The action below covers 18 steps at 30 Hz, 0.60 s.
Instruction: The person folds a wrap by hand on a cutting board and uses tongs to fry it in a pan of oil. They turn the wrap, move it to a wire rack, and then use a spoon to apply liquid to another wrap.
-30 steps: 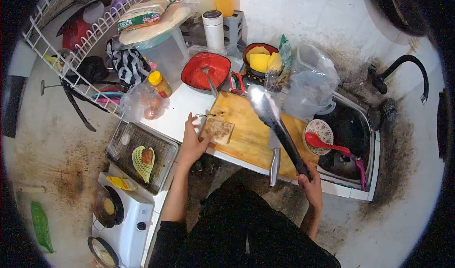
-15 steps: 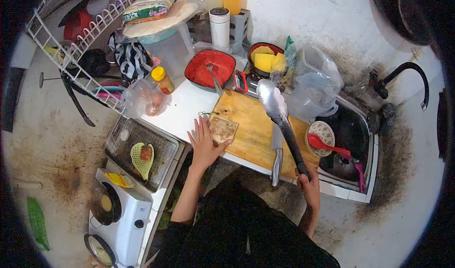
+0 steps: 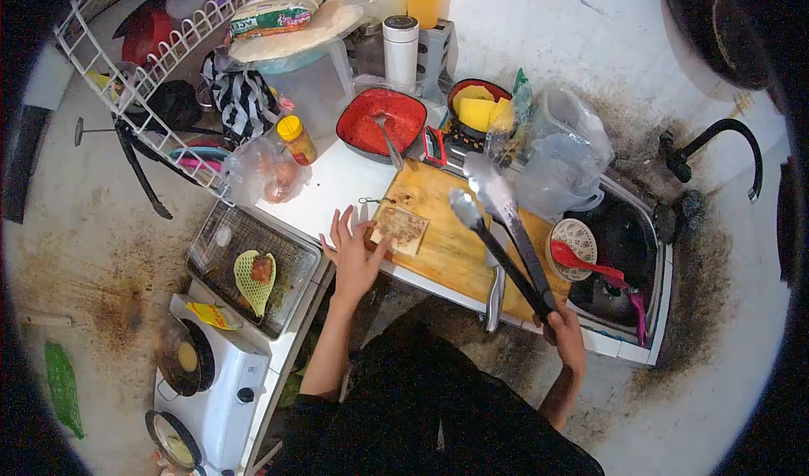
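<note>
A square slice of bread (image 3: 401,228) with brownish marks lies on the left end of the wooden cutting board (image 3: 447,265). My left hand (image 3: 354,257) is at the slice's left edge, its fingers spread and a fingertip near or on the slice. My right hand (image 3: 561,334) grips the handle end of metal tongs (image 3: 516,238) over the right part of the board; their two tips are apart. Below the tongs lies a knife (image 3: 495,299) with a metal handle, its blade partly hidden.
Behind the board are a red bowl (image 3: 381,124) with a spoon and a bowl of yellow slices (image 3: 480,112). The sink (image 3: 615,223) is right, a patterned bowl (image 3: 573,247) at its edge. A wire-rack tray (image 3: 253,257) and stove (image 3: 223,392) with pans stand left.
The tongs have gone from closed to spread apart. My left hand has shifted slightly left, its fingers more bent. The view has shifted a little.
</note>
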Available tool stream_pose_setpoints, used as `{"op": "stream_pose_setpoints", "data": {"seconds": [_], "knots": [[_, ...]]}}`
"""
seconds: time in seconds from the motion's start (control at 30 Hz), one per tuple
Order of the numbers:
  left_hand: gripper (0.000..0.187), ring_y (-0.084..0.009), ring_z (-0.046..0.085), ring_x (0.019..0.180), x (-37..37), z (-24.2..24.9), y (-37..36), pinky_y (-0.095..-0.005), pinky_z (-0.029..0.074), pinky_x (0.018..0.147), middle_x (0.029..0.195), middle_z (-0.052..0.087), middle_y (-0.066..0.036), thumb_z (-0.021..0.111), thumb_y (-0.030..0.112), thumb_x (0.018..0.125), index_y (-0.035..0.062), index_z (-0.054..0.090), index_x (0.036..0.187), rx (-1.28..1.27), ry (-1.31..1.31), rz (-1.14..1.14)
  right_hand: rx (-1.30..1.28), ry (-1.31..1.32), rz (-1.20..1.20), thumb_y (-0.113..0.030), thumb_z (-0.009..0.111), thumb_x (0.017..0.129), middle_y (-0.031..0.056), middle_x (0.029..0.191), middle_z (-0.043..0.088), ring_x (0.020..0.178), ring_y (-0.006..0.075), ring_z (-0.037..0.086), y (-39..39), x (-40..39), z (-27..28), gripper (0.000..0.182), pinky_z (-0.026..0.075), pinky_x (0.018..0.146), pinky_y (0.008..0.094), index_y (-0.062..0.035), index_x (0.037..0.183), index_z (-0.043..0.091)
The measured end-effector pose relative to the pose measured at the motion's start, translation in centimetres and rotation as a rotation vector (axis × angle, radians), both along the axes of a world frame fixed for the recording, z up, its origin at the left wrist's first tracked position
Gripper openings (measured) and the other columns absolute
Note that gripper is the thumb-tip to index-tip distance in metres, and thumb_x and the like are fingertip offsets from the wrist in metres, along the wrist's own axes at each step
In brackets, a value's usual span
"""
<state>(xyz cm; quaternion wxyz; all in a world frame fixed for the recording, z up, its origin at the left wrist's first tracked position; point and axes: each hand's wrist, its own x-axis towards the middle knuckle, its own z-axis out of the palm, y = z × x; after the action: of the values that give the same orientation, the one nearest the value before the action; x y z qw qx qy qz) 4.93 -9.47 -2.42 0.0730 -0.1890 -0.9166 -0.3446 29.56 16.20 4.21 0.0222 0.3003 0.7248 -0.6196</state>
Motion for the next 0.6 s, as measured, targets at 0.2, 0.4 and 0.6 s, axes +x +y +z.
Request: {"op": "stream_pose_setpoints", "data": {"seconds": [0.2, 0.4, 0.6], "knots": [[0.03, -0.0279, 0.013, 0.127, -1.6, 0.4, -0.8, -0.0559, -0.001, 0.096, 0.128, 0.032, -0.012, 0.049, 0.034, 0.082, 0.0089, 0.057, 0.097, -0.085, -0.067, -0.08, 0.149, -0.133, 0.06, -0.049, 0.054, 0.076, 0.0024, 0.071, 0.054, 0.062, 0.0097, 0.045, 1.8, 2.3, 2.5, 0.053, 0.037, 0.054, 0.0239, 0.0008, 0.095, 0.058], [0.027, -0.0261, 0.017, 0.126, -1.6, -0.2, -2.3, -0.0555, -0.001, 0.096, 0.129, 0.033, -0.008, 0.051, 0.032, 0.081, 0.014, 0.057, 0.101, 0.02, -0.129, -0.089, 0.118, -0.332, 0.205, -0.048, 0.049, 0.079, 0.0011, 0.064, 0.052, 0.057, 0.0089, 0.044, 2.3, 0.6, 4.9, 0.049, 0.035, 0.051, 0.0233, -0.0009, 0.088, 0.059], [0.031, -0.0231, 0.017, 0.128, -0.9, 0.2, -2.3, -0.0543, 0.002, 0.098, 0.133, 0.031, -0.002, 0.051, 0.026, 0.08, 0.0204, 0.054, 0.11, 0.03, -0.214, -0.124, 0.04, -0.236, 0.364, -0.046, 0.044, 0.082, -0.0007, 0.056, 0.049, 0.045, 0.0056, 0.039, 3.1, -2.6, 5.6, 0.047, 0.027, 0.039, 0.0203, -0.0025, 0.075, 0.06]]}}
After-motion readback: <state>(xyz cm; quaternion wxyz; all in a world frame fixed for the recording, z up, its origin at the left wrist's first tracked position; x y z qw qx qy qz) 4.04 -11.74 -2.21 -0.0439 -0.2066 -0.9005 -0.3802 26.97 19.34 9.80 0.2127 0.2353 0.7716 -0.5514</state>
